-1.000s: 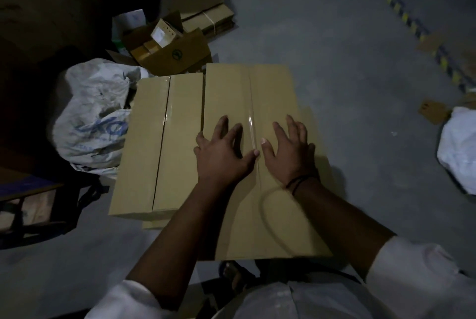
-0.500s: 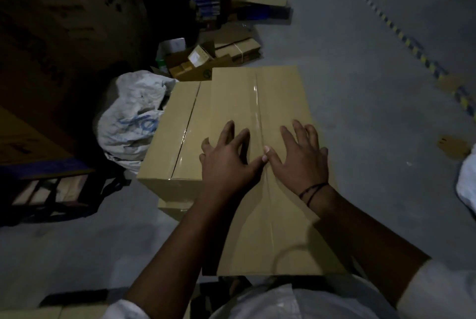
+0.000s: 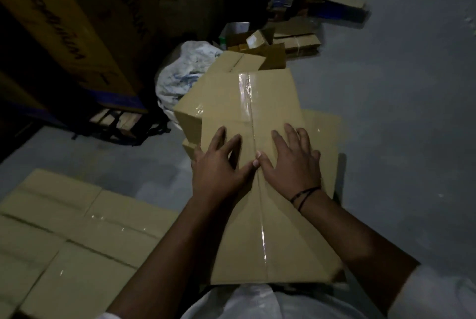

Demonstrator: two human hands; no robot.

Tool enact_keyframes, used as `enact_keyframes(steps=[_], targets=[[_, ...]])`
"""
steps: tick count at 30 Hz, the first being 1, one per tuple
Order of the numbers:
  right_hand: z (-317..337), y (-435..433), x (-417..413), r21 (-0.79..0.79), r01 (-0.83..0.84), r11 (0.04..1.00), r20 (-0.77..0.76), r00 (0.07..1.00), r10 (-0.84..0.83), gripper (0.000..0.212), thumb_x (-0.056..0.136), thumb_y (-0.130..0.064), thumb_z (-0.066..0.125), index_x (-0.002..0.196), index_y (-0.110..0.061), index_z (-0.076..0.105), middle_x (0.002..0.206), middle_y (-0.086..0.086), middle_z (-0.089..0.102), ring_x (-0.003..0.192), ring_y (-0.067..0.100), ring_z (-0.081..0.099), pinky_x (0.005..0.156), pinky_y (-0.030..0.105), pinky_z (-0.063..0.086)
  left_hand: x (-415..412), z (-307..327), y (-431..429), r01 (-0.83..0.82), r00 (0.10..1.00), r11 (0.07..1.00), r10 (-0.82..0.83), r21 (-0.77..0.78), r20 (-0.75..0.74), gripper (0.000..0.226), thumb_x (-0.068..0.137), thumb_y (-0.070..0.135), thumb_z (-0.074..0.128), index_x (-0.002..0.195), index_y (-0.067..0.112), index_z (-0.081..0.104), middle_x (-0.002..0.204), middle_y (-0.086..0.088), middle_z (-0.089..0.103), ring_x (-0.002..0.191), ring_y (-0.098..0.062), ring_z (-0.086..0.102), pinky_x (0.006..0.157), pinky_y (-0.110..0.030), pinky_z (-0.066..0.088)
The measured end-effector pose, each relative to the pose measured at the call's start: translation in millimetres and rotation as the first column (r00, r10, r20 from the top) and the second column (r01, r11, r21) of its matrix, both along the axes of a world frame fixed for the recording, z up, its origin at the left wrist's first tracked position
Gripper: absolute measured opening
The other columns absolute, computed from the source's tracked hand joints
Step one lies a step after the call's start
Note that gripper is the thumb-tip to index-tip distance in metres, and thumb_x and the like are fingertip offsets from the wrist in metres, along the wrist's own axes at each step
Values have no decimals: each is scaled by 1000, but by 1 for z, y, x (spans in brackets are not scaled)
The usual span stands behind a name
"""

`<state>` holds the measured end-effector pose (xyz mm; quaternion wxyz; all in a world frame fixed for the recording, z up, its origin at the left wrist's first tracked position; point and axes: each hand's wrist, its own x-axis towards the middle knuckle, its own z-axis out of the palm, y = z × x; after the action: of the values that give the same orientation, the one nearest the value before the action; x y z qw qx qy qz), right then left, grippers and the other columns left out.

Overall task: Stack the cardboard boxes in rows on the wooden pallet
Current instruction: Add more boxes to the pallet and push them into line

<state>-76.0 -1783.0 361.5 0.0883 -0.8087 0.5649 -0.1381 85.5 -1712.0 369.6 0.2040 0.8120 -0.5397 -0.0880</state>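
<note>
A taped cardboard box [image 3: 268, 236] lies lengthwise in front of me, its top facing up and its near end against my body. My left hand [image 3: 220, 166] and my right hand [image 3: 291, 162] rest flat on its top, fingers spread, thumbs meeting at the tape seam. Beside and under it at the far left sits a second taped box [image 3: 195, 110], with another box edge [image 3: 323, 133] showing on the right. At lower left, several boxes [image 3: 67, 236] lie packed side by side in rows; whatever carries them is hidden.
A white sack [image 3: 180, 73] lies behind the boxes. Tall printed cartons [image 3: 77, 22] stand at the left on a dark pallet [image 3: 116, 122]. Loose flattened cardboard and small open boxes [image 3: 270, 45] litter the far floor. Grey concrete floor [image 3: 399, 112] stretches to the right.
The view has swung left and the box under my hands has come with it, turning away from the neighbouring box. The rows of boxes at lower left have come into view. Both hands stay flat on top.
</note>
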Motion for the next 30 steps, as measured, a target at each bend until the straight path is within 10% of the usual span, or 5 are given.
enact_keyframes(steps=[12, 30], targets=[[7, 152, 56, 14, -377, 926, 39, 926, 376, 66, 95, -65, 37, 151, -30, 35, 163, 3, 23, 151, 29, 13, 110, 58, 33, 9, 20, 207, -404, 914, 915, 404, 6, 30, 84, 76, 87, 52, 151, 50, 39, 167, 21, 18, 148, -38, 22, 115, -62, 33], [-10, 555, 106, 52, -818, 573, 12, 574, 818, 65, 95, -65, 34, 149, -30, 38, 163, 1, 24, 151, 26, 14, 105, 59, 36, -22, -4, 652, -836, 548, 548, 836, 15, 17, 84, 76, 86, 55, 150, 48, 43, 166, 19, 23, 145, -40, 25, 112, -58, 37]])
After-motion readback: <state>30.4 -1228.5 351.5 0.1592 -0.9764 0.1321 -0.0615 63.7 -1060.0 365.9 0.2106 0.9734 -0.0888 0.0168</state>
